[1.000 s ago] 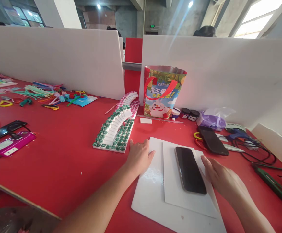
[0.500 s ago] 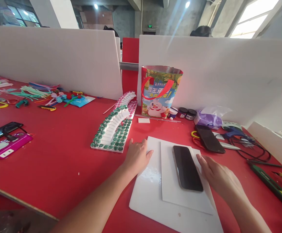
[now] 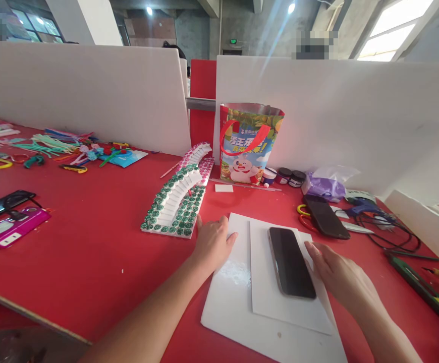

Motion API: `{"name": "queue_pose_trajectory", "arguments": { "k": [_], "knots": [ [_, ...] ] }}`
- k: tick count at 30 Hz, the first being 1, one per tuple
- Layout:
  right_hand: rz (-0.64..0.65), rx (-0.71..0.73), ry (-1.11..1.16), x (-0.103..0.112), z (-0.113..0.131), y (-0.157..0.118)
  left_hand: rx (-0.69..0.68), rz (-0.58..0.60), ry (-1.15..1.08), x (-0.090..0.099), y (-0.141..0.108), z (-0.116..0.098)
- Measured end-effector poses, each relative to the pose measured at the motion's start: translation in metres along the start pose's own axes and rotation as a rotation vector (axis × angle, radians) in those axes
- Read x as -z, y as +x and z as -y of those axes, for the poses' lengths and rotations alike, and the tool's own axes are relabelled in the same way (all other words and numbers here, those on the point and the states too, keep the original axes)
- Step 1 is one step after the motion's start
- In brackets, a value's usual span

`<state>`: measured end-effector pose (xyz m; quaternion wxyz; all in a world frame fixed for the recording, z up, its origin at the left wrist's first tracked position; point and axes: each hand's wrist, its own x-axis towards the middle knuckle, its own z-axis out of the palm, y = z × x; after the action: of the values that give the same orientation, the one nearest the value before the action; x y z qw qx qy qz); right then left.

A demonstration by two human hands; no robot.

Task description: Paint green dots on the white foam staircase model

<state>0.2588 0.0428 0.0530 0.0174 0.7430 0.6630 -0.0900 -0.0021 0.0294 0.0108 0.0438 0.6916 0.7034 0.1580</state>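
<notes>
My left hand point(image 3: 215, 239) rests at the left edge of a white board point(image 3: 232, 302), its fingers apart and its thumb over the edge. By the right edge, my right hand point(image 3: 342, 269) lies with its fingers stretched out and the tips at the board's border; part of its fingers is hidden. On the board lies a smaller white sheet point(image 3: 263, 297), with a dark-screened phone point(image 3: 292, 262) on top of it. Just beyond my left hand stands a curved white stair model point(image 3: 172, 204) edged with green rosettes; a pink-edged one point(image 3: 206, 169) is behind it.
A printed bag point(image 3: 245, 151) with red handles stands against the white partition point(image 3: 336, 111). Small jars point(image 3: 283, 175), a purple tissue pack point(image 3: 323, 186), another phone point(image 3: 325, 217), scissors and cables point(image 3: 393, 232) lie right. Pipe cleaners point(image 3: 53, 143) and a magenta case point(image 3: 15, 227) lie left.
My left hand's fingers have shifted slightly at the board's edge, one finger reaching a little further left. My right hand, the board and the phone stay in place.
</notes>
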Motion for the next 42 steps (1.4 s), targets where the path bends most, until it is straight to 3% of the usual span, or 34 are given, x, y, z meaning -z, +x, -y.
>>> {"name": "queue_pose_trajectory", "arguments": {
  "k": [9, 14, 20, 26, 31, 42],
  "knots": [
    [0.063, -0.022, -0.014, 0.007, 0.005, -0.004, -0.063, 0.014, -0.040, 0.000, 0.000, -0.001],
    [0.038, -0.019, -0.014, 0.004, 0.003, -0.002, -0.033, -0.004, -0.104, 0.002, -0.002, -0.002],
    [0.008, -0.042, 0.078, -0.001, -0.007, 0.000, -0.029, -0.067, -0.248, -0.004, -0.006, -0.003],
    [0.015, -0.160, 0.261, 0.001, -0.009, 0.001, -0.022, -0.159, -0.456, -0.008, -0.009, -0.004],
    [-0.089, -0.166, 0.397, -0.001, -0.010, -0.001, -0.016, -0.230, -0.597, -0.018, -0.006, -0.005],
    [-0.083, -0.118, 0.436, -0.002, -0.008, -0.003, -0.042, -0.321, -0.646, -0.027, 0.001, 0.001]
  ]
}}
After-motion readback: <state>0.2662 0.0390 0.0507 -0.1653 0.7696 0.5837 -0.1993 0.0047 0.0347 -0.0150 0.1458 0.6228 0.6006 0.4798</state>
